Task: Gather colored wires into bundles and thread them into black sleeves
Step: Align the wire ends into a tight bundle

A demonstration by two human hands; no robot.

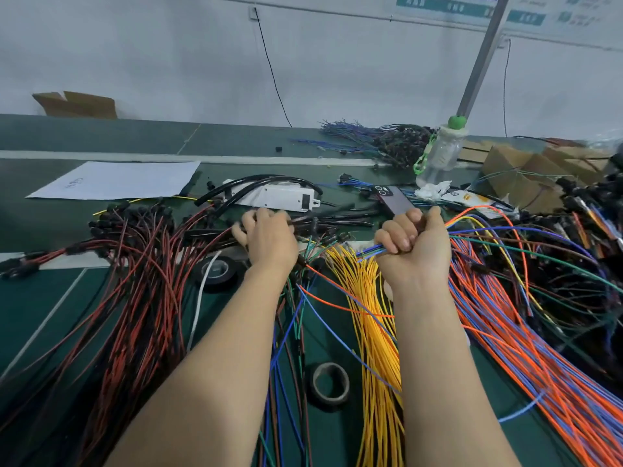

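Red-and-black wire heap (135, 281) crowds the left edge, left hand (268, 239) curled down on thin black sleeve tubes (333, 219) mid-table, right hand (413, 246) fisted around a small multicoloured wire bundle (472, 224), orange-and-blue strands (526, 348) crowding the right edge.

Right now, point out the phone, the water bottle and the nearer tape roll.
phone (397, 201): head view, its back.
water bottle (441, 153): head view, clear body.
tape roll (329, 394): head view, front wall.

wall signs (505, 8) – cut off, text blurred | paper (114, 180) – writing illegible
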